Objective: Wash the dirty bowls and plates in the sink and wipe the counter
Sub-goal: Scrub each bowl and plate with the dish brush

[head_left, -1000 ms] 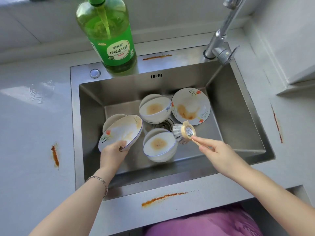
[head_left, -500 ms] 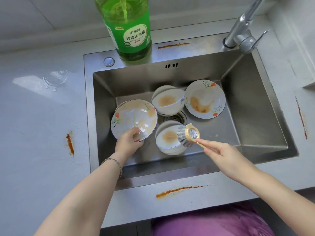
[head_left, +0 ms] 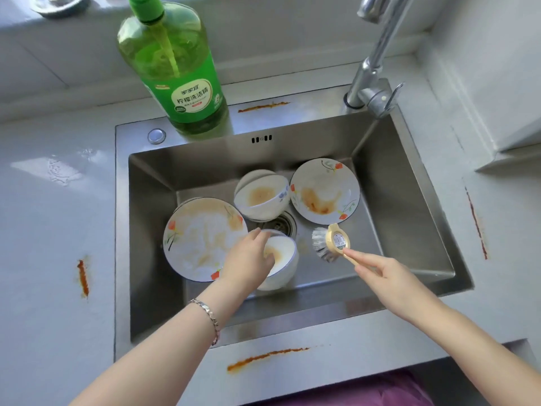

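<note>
Released by the left grip (head_left: 248,259), the plate (head_left: 202,238) now lies at the left of the sink (head_left: 409,200). That grip has shifted to the near bowl (head_left: 282,252), fingers curled over its rim. The right grip (head_left: 389,276) still pinches the brush (head_left: 330,243) by its handle, above the sink floor.

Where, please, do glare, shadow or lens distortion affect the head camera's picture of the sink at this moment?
In the head view, a bright glare patch sits on the wet counter at the left. In the same view, the wide lens bows the counter's edges and makes the detergent bottle lean. Also in the head view, the sink has its near wall in shade, while the right-hand plate is sharp and evenly lit.
</note>
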The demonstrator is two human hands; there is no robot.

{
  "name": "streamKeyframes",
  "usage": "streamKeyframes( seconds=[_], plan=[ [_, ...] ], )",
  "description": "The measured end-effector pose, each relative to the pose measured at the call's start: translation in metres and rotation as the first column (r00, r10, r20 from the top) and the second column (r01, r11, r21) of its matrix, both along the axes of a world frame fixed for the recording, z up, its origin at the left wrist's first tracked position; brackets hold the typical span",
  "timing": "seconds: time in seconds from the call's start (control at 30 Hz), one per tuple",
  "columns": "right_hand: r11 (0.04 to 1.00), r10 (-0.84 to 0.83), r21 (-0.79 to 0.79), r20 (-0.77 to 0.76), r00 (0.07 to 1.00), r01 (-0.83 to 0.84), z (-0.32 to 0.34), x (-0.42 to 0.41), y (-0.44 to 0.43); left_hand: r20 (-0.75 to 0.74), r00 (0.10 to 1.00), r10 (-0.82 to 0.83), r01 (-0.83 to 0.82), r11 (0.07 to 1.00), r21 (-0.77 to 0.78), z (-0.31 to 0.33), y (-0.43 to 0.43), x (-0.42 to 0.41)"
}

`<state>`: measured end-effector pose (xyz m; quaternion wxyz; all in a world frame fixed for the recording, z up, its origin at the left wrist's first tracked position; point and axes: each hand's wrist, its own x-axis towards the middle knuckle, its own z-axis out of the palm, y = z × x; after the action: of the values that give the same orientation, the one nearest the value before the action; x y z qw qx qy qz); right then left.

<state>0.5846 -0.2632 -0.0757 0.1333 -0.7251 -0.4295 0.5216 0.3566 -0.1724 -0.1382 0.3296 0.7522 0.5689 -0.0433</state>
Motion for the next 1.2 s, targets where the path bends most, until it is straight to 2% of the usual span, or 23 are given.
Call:
streamKeyframes(
  seconds=[0.2, 0.3, 0.37, 0.5, 0.6, 0.7, 0.83, 1.0, 1.1, 1.2],
  plan=[
    [0.999, -0.032, -0.010, 0.053, 0.998, 0.033, -0.005, 0.057, 0.010, -0.060, 0.998, -0.031, 0.029, 0.999, -0.031, -0.016, 0.023, 0.109],
    [0.999, -0.035, -0.024, 0.048, 0.998, 0.037, -0.013, 0.086, 0.022, -0.067, 0.994, 0.086, -0.094, 0.988, -0.122, -0.038, 0.039, 0.154],
    [0.999, -0.018, -0.026, 0.049, 0.999, 0.020, -0.020, 0.103, 0.033, -0.052, 0.960, 0.273, -0.278, 0.938, -0.208, -0.056, 0.047, 0.175],
    [0.999, 0.004, -0.040, 0.013, 1.000, -0.003, -0.039, 0.127, 0.052, -0.055, 0.742, 0.668, -0.649, 0.696, -0.307, -0.092, 0.056, 0.194],
    [0.999, 0.031, -0.040, -0.013, 0.999, -0.031, -0.052, 0.138, 0.065, 0.028, 0.504, 0.863, -0.811, 0.484, -0.327, -0.119, 0.058, 0.192],
    [0.999, 0.044, -0.026, -0.054, 0.998, -0.046, -0.057, 0.142, 0.073, 0.169, 0.252, 0.953, -0.843, 0.302, -0.446, -0.133, 0.055, 0.188],
    [0.998, 0.060, -0.027, -0.077, 0.995, -0.063, -0.058, 0.141, 0.074, 0.203, 0.010, 0.979, -0.748, 0.142, -0.648, -0.144, 0.048, 0.194],
    [0.996, 0.080, -0.045, -0.056, 0.995, -0.082, -0.051, 0.139, 0.073, 0.240, -0.165, 0.957, -0.649, 0.078, -0.757, -0.138, 0.045, 0.206],
    [0.996, 0.076, -0.044, -0.007, 0.997, -0.076, -0.051, 0.139, 0.070, 0.263, -0.181, 0.948, -0.622, 0.097, -0.777, -0.136, 0.045, 0.204],
    [0.997, 0.075, -0.027, 0.011, 0.997, -0.075, -0.053, 0.140, 0.067, 0.285, -0.138, 0.949, -0.598, 0.150, -0.787, -0.132, 0.047, 0.199]
  ],
)
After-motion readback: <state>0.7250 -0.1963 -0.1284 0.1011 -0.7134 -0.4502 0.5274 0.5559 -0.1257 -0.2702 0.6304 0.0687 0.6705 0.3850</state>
